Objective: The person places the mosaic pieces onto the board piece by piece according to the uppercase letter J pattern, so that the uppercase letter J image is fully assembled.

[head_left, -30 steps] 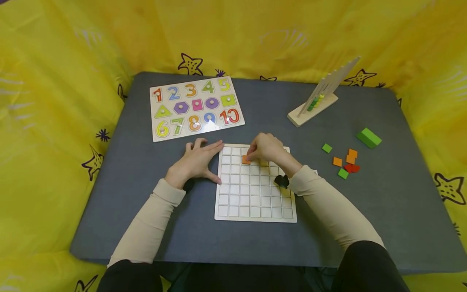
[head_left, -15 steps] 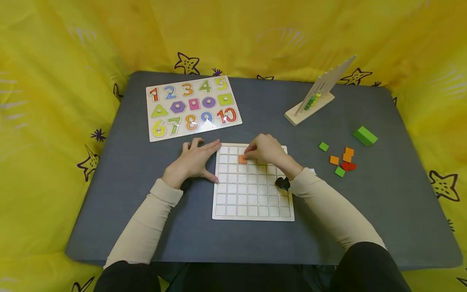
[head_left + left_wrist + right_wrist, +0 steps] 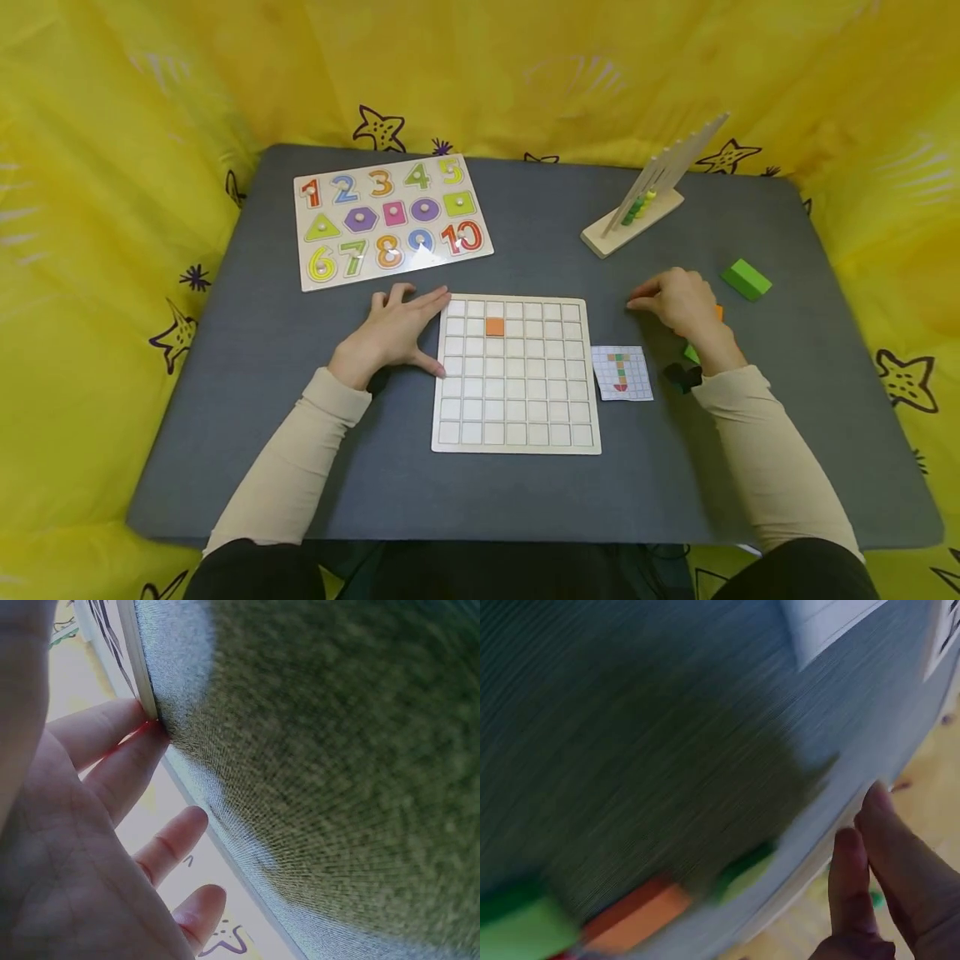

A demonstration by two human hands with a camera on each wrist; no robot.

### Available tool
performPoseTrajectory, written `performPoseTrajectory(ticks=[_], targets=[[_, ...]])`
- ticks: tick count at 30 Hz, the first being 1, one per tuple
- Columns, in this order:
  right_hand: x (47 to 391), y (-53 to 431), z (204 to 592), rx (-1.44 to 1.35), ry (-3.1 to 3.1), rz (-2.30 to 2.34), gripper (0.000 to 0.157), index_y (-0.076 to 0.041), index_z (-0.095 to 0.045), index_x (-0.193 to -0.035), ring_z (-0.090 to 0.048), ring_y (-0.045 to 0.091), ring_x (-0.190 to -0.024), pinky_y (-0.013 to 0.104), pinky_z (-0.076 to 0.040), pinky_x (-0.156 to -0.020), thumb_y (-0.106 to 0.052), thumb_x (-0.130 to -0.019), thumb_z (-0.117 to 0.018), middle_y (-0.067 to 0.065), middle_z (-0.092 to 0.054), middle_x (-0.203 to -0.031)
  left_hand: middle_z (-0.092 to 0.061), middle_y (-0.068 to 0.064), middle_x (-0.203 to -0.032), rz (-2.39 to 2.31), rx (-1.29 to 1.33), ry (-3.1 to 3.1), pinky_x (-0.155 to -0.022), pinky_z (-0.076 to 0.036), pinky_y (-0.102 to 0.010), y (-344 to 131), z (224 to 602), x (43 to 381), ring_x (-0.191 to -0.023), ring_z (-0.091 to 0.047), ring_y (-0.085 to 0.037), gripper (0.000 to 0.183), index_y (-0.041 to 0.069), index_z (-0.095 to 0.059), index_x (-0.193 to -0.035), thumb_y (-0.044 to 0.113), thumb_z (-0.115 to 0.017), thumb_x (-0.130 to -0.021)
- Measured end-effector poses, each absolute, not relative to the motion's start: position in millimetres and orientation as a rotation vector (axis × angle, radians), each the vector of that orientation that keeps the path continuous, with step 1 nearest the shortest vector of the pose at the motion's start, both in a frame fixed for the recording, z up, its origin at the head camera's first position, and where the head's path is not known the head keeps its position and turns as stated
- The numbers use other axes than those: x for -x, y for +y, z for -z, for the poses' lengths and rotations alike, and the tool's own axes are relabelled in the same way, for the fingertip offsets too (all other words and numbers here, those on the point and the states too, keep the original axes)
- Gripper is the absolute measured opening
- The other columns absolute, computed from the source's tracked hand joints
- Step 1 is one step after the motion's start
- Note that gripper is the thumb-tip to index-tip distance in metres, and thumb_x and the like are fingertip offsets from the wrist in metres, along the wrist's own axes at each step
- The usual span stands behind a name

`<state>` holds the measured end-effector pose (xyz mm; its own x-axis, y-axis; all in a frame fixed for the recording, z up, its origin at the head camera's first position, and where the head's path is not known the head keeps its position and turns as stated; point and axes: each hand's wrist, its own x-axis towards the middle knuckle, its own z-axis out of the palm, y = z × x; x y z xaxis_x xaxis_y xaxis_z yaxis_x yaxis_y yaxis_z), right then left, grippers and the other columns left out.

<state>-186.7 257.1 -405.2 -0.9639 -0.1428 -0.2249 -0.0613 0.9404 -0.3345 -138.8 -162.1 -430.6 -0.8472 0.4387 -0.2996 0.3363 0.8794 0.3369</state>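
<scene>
A white grid board point(image 3: 517, 447) with a pale wooden rim lies in the middle of the table, one orange square tile point(image 3: 495, 327) in a cell of its second row. My left hand point(image 3: 390, 333) is spread at the board's left side; its thumb and fingertips touch that edge. Off to the right, my right hand point(image 3: 684, 307) hovers by the loose tiles, thumb and fingertip close together with nothing seen between them. Beneath it, a green tile point(image 3: 692, 355) and an orange tile point(image 3: 719, 312) are partly hidden. The right wrist view shows blurred green and orange tiles point(image 3: 636, 911) below.
A small printed pattern card point(image 3: 622, 373) lies against the board's right side. Behind are a number puzzle point(image 3: 397, 225) and a wooden rod stand point(image 3: 633, 225) with green beads. A green block point(image 3: 746, 279) lies at the right, beyond the right hand.
My right hand has let go of the orange tile, which stays in the grid, and moved right over the loose tiles. The pattern card is uncovered. My left hand stays at the board's edge.
</scene>
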Motion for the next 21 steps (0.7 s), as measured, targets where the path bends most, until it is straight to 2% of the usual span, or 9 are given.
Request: performPoseTrajectory(ticks=[5,10,14,18,21], targets=[[187.6,287.5,406.3,-0.013,2.900,0.307,0.031,-0.009,-0.082,-0.106,-0.063,0.053,-0.102,0.061,-0.047,-0.077,-0.035,-0.089,-0.080,0.025,-0.075,-0.116,-0.026,-0.002,-0.174,-0.396,-0.565,2.676,-0.109,-0.026,-0.060,-162.9,432.3,137.5,-0.153,-0.021,-0.044,0.123,0.016,-0.031,-0.164,0.057,-0.092,-0.065],[192.8,298.7,407.4,-0.129,2.838,0.257,0.040,-0.008,-0.078,-0.114,-0.062,0.052,-0.103,0.058,-0.047,-0.075,-0.039,-0.088,-0.079,0.029,-0.071,-0.120,-0.026,-0.001,-0.174,-0.400,-0.569,2.677,-0.109,-0.026,-0.060,-164.1,435.3,137.0,-0.153,-0.022,-0.045,0.123,0.017,-0.031,-0.164,0.058,-0.092,-0.065],[195.2,300.6,406.7,-0.137,2.768,0.280,0.044,-0.007,-0.075,-0.121,-0.062,0.052,-0.105,0.057,-0.047,-0.077,-0.039,-0.092,-0.076,0.030,-0.068,-0.125,-0.026,-0.001,-0.174,-0.411,-0.583,2.681,-0.108,-0.027,-0.060,-163.8,435.4,138.0,-0.152,-0.022,-0.045,0.123,0.017,-0.031,-0.164,0.058,-0.091,-0.066],[194.9,299.5,406.6,-0.132,2.766,0.316,0.040,-0.006,-0.076,-0.117,-0.061,0.052,-0.107,0.056,-0.047,-0.078,-0.037,-0.092,-0.076,0.030,-0.069,-0.124,-0.026,-0.001,-0.174,-0.427,-0.574,2.680,-0.108,-0.026,-0.060,-163.8,433.8,137.7,-0.152,-0.022,-0.044,0.123,0.017,-0.032,-0.164,0.058,-0.092,-0.065],[193.1,297.5,408.3,-0.131,2.791,0.373,0.036,-0.006,-0.077,-0.111,-0.063,0.049,-0.101,0.049,-0.048,-0.071,-0.036,-0.090,-0.078,0.028,-0.071,-0.119,-0.025,-0.001,-0.174,-0.428,-0.563,2.678,-0.109,-0.026,-0.060,-164.0,434.0,136.5,-0.153,-0.022,-0.044,0.123,0.017,-0.032,-0.164,0.058,-0.091,-0.064]])
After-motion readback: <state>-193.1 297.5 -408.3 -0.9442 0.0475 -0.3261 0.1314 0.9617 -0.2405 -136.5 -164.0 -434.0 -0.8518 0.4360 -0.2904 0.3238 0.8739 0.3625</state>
